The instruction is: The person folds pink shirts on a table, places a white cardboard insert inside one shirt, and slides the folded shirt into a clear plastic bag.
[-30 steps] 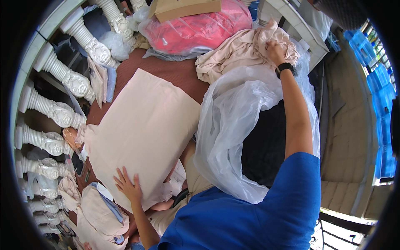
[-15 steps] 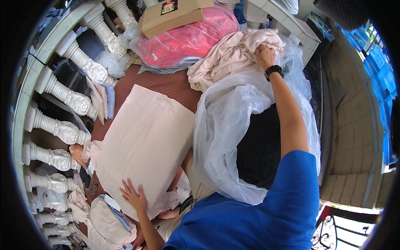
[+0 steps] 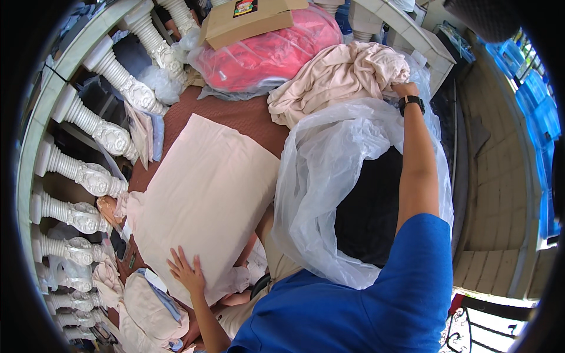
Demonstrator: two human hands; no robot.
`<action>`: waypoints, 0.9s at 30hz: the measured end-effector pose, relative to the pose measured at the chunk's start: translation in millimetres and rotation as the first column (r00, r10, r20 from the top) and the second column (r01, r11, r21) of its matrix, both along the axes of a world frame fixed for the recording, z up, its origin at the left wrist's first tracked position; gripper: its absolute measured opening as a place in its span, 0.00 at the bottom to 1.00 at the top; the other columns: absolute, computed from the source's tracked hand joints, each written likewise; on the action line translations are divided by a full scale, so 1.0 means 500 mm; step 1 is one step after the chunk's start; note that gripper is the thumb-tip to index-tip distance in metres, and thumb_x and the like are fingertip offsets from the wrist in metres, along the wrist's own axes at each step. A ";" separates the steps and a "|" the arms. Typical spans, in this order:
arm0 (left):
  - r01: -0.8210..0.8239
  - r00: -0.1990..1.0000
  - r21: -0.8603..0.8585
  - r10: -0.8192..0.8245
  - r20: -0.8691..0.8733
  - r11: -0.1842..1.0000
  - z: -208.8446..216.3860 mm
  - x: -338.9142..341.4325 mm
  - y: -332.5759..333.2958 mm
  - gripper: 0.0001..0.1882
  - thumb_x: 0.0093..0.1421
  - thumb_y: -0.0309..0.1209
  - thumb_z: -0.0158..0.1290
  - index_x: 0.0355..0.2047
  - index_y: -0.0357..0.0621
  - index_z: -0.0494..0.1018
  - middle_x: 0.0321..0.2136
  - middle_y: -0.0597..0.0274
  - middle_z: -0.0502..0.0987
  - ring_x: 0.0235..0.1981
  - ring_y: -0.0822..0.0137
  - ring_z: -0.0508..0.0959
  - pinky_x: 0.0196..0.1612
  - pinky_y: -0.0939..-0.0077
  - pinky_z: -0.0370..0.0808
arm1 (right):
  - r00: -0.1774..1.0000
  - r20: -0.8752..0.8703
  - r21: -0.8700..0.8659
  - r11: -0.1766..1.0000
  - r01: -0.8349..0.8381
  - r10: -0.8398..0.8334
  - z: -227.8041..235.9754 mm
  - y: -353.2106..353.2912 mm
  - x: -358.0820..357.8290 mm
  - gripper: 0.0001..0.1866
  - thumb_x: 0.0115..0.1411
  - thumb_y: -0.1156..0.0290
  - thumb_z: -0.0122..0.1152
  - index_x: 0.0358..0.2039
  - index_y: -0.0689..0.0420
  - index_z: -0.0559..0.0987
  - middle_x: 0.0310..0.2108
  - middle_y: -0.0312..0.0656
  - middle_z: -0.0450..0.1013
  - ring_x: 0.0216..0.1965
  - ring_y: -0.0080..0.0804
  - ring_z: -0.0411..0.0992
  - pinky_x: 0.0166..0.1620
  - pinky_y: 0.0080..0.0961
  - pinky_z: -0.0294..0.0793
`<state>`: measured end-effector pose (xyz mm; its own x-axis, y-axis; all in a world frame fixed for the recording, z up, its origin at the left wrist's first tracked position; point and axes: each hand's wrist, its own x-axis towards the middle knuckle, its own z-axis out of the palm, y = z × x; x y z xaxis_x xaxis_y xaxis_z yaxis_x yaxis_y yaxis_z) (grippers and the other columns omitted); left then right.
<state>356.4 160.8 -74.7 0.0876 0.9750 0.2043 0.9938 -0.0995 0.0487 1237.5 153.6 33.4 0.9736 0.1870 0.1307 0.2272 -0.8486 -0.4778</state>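
My left hand [image 3: 187,273] lies flat with fingers spread on the near part of a smooth, pale pink cloth [image 3: 206,194] that covers a box-like shape in front of me. At the far right my right arm is stretched out. My right hand [image 3: 405,89] is closed at the right edge of a crumpled heap of pale pink cloth [image 3: 335,76], its fingertips partly hidden in the folds. Below that hand, a large clear plastic bag [image 3: 318,170] sags in loose folds around a dark opening.
Behind are a pink-red bundle in plastic [image 3: 265,56] and a cardboard box [image 3: 253,23] on top. White balusters [image 3: 97,176] line the left. Folded pale garments [image 3: 150,312] lie at lower left on a brown quilted cover [image 3: 206,112]. A tiled wall [image 3: 494,176] stands right.
My right hand has moved right and slightly down along the cloth heap, from its top to its right edge. My left hand stays on the smooth cloth. The view has shifted slightly.
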 end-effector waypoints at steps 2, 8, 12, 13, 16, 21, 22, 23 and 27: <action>0.003 1.000 0.004 -0.003 0.003 1.000 0.000 -0.001 -0.001 0.34 0.66 0.53 0.45 0.69 0.59 0.56 0.72 0.63 0.48 0.70 0.39 0.45 0.66 0.36 0.44 | 0.999 -0.043 -0.053 0.998 -0.020 0.017 0.007 -0.001 0.003 0.33 0.40 0.49 0.74 0.40 0.62 0.82 0.45 0.51 0.79 0.49 0.44 0.77 0.52 0.32 0.75; 0.006 1.000 0.017 -0.006 0.008 1.000 -0.006 0.002 0.005 0.34 0.66 0.54 0.45 0.69 0.59 0.56 0.72 0.63 0.48 0.70 0.39 0.45 0.66 0.35 0.44 | 0.987 -0.146 -0.052 0.996 -0.074 0.066 0.052 -0.013 0.031 0.32 0.40 0.53 0.74 0.42 0.65 0.81 0.46 0.53 0.78 0.50 0.45 0.76 0.55 0.30 0.73; -0.010 1.000 0.027 0.010 -0.001 1.000 -0.007 -0.009 -0.001 0.34 0.65 0.54 0.45 0.69 0.60 0.56 0.72 0.63 0.49 0.70 0.39 0.46 0.66 0.35 0.44 | 0.990 -0.044 -0.071 0.988 -0.138 0.135 0.085 -0.007 -0.012 0.29 0.46 0.56 0.67 0.46 0.63 0.80 0.50 0.55 0.75 0.52 0.48 0.75 0.55 0.34 0.73; -0.006 1.000 0.032 0.006 0.002 0.999 -0.009 -0.010 0.000 0.34 0.65 0.54 0.45 0.69 0.60 0.56 0.72 0.64 0.49 0.70 0.39 0.46 0.66 0.35 0.44 | 0.992 0.023 -0.079 0.989 -0.125 0.127 0.086 -0.005 -0.013 0.28 0.48 0.56 0.65 0.46 0.63 0.80 0.51 0.55 0.75 0.52 0.49 0.74 0.55 0.35 0.73; -0.004 1.000 0.034 0.003 0.001 0.999 -0.010 -0.011 -0.001 0.34 0.65 0.54 0.45 0.69 0.60 0.55 0.72 0.64 0.49 0.70 0.39 0.46 0.66 0.35 0.44 | 0.970 0.165 -0.155 0.976 -0.153 0.178 0.099 0.008 -0.007 0.26 0.51 0.57 0.60 0.47 0.61 0.80 0.52 0.56 0.74 0.55 0.50 0.73 0.55 0.38 0.73; 0.016 1.000 0.038 -0.017 0.022 0.999 -0.012 0.002 0.007 0.34 0.66 0.54 0.45 0.69 0.59 0.56 0.71 0.64 0.49 0.70 0.39 0.45 0.66 0.35 0.44 | 0.987 -0.031 0.187 0.971 -0.148 0.157 0.134 0.004 0.067 0.19 0.53 0.61 0.64 0.36 0.66 0.80 0.33 0.50 0.77 0.30 0.39 0.76 0.38 0.29 0.77; 0.022 0.999 0.043 -0.023 0.028 0.999 -0.014 0.006 0.009 0.34 0.66 0.54 0.45 0.69 0.59 0.56 0.71 0.64 0.49 0.70 0.39 0.45 0.66 0.35 0.44 | 0.985 -0.099 0.306 0.946 -0.108 0.145 0.138 0.003 0.081 0.17 0.54 0.63 0.67 0.32 0.68 0.79 0.26 0.47 0.77 0.20 0.33 0.76 0.30 0.26 0.79; -0.024 1.000 0.046 0.024 -0.011 0.999 0.003 -0.022 -0.016 0.34 0.66 0.54 0.45 0.69 0.59 0.56 0.71 0.64 0.49 0.70 0.39 0.45 0.66 0.35 0.44 | 0.969 -0.219 0.518 0.856 0.015 0.115 0.156 0.044 -0.065 0.16 0.54 0.64 0.72 0.28 0.64 0.78 0.22 0.39 0.72 0.19 0.28 0.72 0.27 0.22 0.75; -0.001 1.000 0.050 0.000 0.020 0.999 -0.009 -0.008 0.001 0.34 0.65 0.54 0.45 0.69 0.59 0.56 0.71 0.64 0.49 0.70 0.39 0.45 0.66 0.35 0.44 | 0.832 -0.186 0.980 0.159 0.119 0.522 0.201 -0.020 -0.013 0.11 0.56 0.74 0.70 0.23 0.58 0.75 0.17 0.36 0.67 0.16 0.28 0.66 0.24 0.25 0.71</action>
